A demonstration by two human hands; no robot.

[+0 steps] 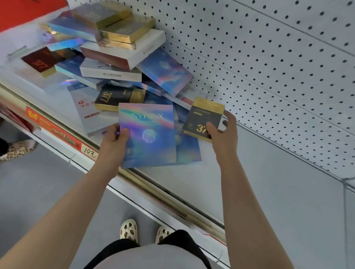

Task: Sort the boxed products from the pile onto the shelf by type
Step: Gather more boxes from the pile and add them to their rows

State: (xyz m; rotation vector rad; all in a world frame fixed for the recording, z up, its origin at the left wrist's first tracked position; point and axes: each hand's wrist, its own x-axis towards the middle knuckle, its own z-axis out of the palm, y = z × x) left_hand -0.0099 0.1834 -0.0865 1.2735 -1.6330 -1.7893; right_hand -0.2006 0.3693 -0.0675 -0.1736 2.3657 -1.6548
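My left hand grips the left edge of a flat iridescent blue box marked SYHNX, held tilted above the shelf. Under it lies another iridescent blue box. My right hand holds a black and gold box marked 377 by its right side, thumb on the front. Up and to the left sits the pile of mixed boxes: gold ones, white ones, iridescent blue ones, a dark red 377 box and a black 377 box.
A white pegboard wall backs the shelf. Bare shelf surface stretches to the right of my hands. Along the front rail hang a red price strip and a handwritten tag. Another person's leopard-print shoe stands on the floor at left.
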